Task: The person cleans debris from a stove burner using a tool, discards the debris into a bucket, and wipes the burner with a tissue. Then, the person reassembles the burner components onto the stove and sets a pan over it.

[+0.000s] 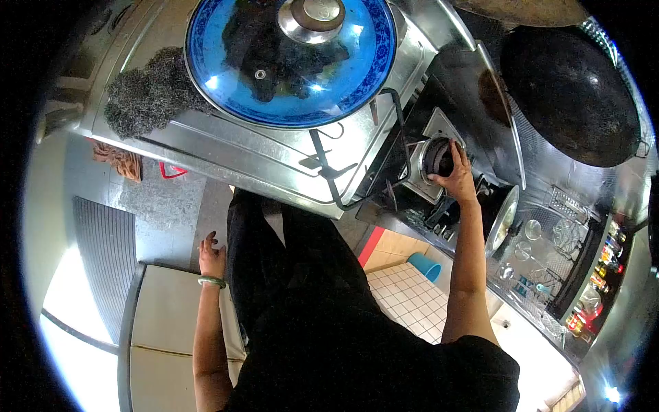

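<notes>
My right hand (458,177) is on the stove, its fingers and thumb gripping the rim of a round dark burner cap (432,159). The cap sits in the metal burner surround; whether it is lifted cannot be told. Near it, a black pan support (329,180) lies tilted across the edge of the steel counter. My left hand (213,255) hangs low beside my leg, wearing a bracelet at the wrist. Its fingers are loosely bent and apart, holding nothing.
A blue-patterned bowl under a glass lid (274,103) stands on the steel counter (206,143), beside a heap of steel wool (154,96). A large black wok (573,96) rests at the right. Beyond my right arm are a pan (504,218), hanging strainers (523,250) and condiment bottles (596,285).
</notes>
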The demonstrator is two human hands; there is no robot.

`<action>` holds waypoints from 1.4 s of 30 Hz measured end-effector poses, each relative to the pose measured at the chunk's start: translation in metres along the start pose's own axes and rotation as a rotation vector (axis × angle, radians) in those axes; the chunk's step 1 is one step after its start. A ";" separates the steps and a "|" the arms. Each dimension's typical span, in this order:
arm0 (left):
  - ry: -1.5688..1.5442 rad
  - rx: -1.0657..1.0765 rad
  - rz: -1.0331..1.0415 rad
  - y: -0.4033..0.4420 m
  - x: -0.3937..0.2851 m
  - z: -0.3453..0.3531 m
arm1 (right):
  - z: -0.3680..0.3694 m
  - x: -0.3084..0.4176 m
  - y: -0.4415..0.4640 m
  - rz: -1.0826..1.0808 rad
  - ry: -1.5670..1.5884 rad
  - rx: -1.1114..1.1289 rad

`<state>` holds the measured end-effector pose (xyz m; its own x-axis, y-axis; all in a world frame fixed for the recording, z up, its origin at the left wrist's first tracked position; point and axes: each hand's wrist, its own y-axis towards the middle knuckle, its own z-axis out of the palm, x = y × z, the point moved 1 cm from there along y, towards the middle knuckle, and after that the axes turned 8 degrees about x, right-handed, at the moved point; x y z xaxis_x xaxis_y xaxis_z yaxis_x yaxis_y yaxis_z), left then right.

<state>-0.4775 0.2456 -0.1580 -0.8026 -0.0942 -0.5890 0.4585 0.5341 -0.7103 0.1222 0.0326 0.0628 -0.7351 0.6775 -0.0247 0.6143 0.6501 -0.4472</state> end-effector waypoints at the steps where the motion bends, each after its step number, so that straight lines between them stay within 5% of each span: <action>1: -0.007 0.014 -0.030 0.000 -0.002 0.001 | -0.001 0.001 0.000 -0.002 -0.009 0.003; 42: 0.010 0.035 -0.018 -0.006 -0.019 0.015 | -0.005 -0.012 -0.001 0.097 0.055 0.041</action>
<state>-0.4598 0.2315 -0.1484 -0.8145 -0.0947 -0.5723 0.4572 0.5024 -0.7339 0.1314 0.0254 0.0677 -0.6550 0.7553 -0.0210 0.6689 0.5666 -0.4812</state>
